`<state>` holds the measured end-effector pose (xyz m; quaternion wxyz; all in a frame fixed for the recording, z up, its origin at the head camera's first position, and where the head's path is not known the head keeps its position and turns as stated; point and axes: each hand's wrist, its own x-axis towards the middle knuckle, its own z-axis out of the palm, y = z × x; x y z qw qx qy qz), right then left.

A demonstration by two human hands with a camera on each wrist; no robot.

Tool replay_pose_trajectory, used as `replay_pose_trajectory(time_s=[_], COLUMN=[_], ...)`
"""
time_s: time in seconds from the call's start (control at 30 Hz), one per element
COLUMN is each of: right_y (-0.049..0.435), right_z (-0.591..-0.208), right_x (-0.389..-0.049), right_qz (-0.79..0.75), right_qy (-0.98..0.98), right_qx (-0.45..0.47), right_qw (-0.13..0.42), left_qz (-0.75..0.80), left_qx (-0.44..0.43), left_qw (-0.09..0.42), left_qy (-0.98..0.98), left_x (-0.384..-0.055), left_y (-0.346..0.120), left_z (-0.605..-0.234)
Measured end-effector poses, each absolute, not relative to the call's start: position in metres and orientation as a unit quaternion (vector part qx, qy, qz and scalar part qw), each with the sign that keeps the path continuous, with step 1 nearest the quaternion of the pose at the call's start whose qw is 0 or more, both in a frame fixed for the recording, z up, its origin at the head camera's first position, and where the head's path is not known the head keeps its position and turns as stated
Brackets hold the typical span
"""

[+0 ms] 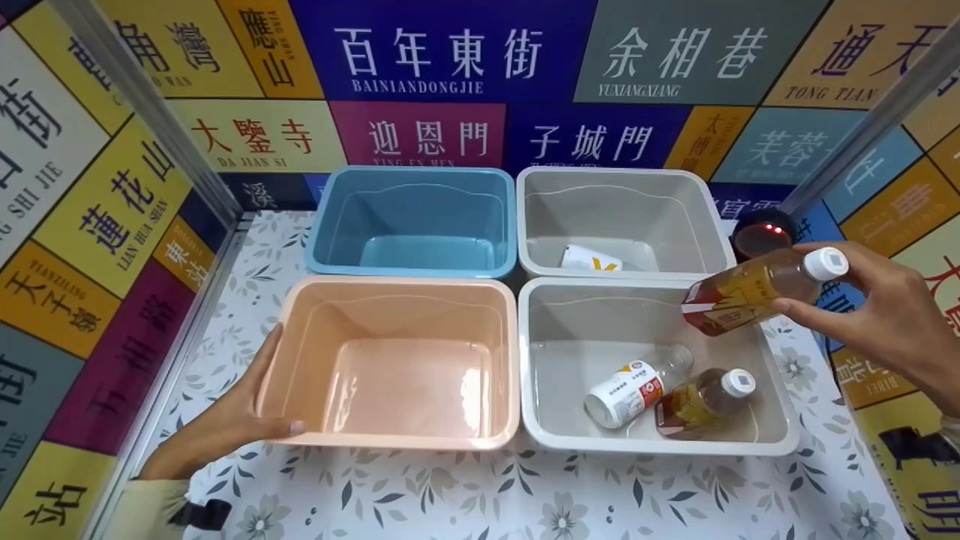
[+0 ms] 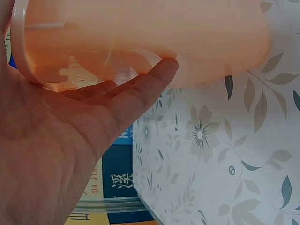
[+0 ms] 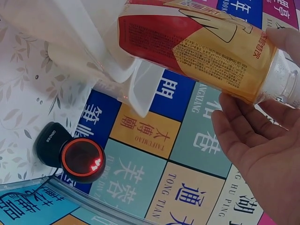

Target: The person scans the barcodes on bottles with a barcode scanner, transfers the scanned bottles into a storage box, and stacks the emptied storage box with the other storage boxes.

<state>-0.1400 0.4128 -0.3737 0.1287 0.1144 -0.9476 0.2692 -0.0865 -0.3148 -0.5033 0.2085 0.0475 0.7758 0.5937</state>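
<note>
Right hand (image 1: 889, 315) grips bottle (image 1: 772, 287), red-yellow label (image 3: 206, 56); wall (image 1: 450, 67) reads BAINIANDONGJIE.

A table (image 1: 442, 499) topped in a white leaf-and-flower print is enclosed on three sides by walls (image 1: 457, 60) of brightly colored panels (image 1: 667, 56), printed with Chinese characters and Latin letters and edged at the corners by metal strips (image 1: 150, 109).
</note>
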Motion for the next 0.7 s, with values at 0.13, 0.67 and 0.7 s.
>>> replay_pose_trajectory(time_s=[0.13, 0.67, 0.7], right_y=[0.415, 0.430, 0.431], right_z=[-0.372, -0.371, -0.370], right_x=[-0.141, -0.142, -0.142], right_qz=[0.261, 0.273, 0.270], right_qy=[-0.949, -0.950, -0.951], right_qx=[0.115, 0.080, 0.076], right_qw=[0.136, 0.132, 0.131], left_qz=[0.597, 0.603, 0.603], left_qx=[0.049, 0.055, 0.055], left_qw=[0.205, 0.211, 0.211], left_qy=[0.774, 0.768, 0.767], left_x=[-0.086, -0.086, -0.086], left_y=[-0.315, -0.316, -0.316], left_z=[-0.504, -0.502, -0.502])
